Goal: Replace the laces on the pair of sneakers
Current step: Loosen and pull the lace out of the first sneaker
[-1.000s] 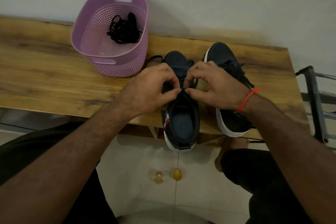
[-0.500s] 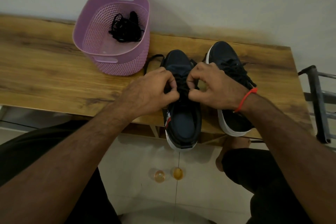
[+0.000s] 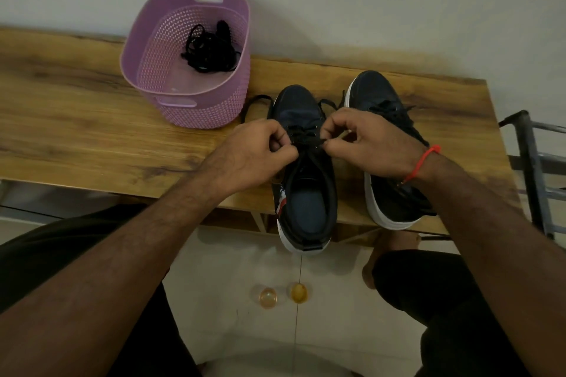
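Sneakers stood side by side on the wooden counter [image 3: 92, 138], both dark with white soles and with their toes pointing to the wall. One sneaker [image 3: 303, 180] was in the middle, its heel over the near edge of the counter, and the other sneaker [image 3: 379, 101] was just beside it on the right, partly hidden under the right wrist. Over the middle sneaker the left hand [image 3: 257, 153] and the right hand [image 3: 364, 144] were close together, almost touching. Each hand pinched the black lace [image 3: 306, 139] between thumb and fingers, at the eyelets in the upper part of the shoe. One loose end of this lace lay on the counter to the left of the toe. The right wrist wore a red thread [image 3: 421, 162]. To the left of the shoes, near them, a pink basket [image 3: 171, 107] stood on the counter, and inside it lay a bundle of black laces [image 3: 211, 52] against the far wall of the basket. Below the counter, on the light floor, two small amber round things [image 3: 281, 295] were side by side. At the right edge a dark metal frame [image 3: 526, 162] was visible.
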Motion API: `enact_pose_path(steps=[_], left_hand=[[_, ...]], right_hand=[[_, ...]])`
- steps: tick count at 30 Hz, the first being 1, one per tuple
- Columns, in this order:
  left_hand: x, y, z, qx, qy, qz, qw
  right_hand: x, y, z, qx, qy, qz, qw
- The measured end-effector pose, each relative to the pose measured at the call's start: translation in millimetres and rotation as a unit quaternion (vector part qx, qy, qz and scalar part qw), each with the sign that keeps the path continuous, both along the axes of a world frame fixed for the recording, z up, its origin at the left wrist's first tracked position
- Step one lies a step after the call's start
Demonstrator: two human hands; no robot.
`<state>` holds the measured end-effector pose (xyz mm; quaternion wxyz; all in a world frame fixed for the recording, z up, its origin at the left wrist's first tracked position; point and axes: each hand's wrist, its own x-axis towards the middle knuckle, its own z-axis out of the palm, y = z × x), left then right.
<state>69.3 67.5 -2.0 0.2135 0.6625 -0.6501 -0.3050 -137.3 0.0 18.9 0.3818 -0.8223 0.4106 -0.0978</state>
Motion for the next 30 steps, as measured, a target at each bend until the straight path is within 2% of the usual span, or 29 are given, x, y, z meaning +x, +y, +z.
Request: enact_pose_path(steps=[5,9,11,15,18,21,23,25,27,30], left_hand=[[-4.8,0.6,-2.2,0.055,0.061,0.036,0.996],[-5.3,1.2,-1.5,0.058,0.1,0.041,0.992],[-4.1,1.8,1.2,0.096,0.179,0.065,0.977],[0.1,2.0,15.5,0.196,0.432,0.102,0.875],[7.2,0.0,29.2,0.179,0.539,0.093,0.818],[18.4,-2.5,40.8,0.117,0.625,0.127,0.761],[25.6,-3.0,45.7,0.076,0.657,0.153,0.735],[29.6,-2.2,48.8,0.035,0.662,0.172,0.729],[30.2,-1.3,49.7,-0.002,0.656,0.175,0.734],[26.8,-0.5,49.2,-0.044,0.628,0.162,0.76]], right_hand=[[1.2,3.5,3.8,0.178,-0.08,-0.027,0.98],[9.1,7.5,6.4,0.239,-0.128,-0.059,0.961],[9.2,5.6,9.0,0.28,-0.188,-0.107,0.935],[-2.0,-0.1,19.1,0.389,-0.334,-0.14,0.847],[-8.8,-6.2,27.2,0.421,-0.421,-0.17,0.785],[-16.5,-14.1,36.2,0.424,-0.51,-0.2,0.721],[-23.4,-20.3,42.0,0.395,-0.531,-0.231,0.713],[-29.7,-25.0,45.4,0.36,-0.539,-0.26,0.715],[-34.3,-28.3,46.4,0.339,-0.539,-0.288,0.715],[-37.1,-32.4,44.3,0.308,-0.513,-0.313,0.737]])
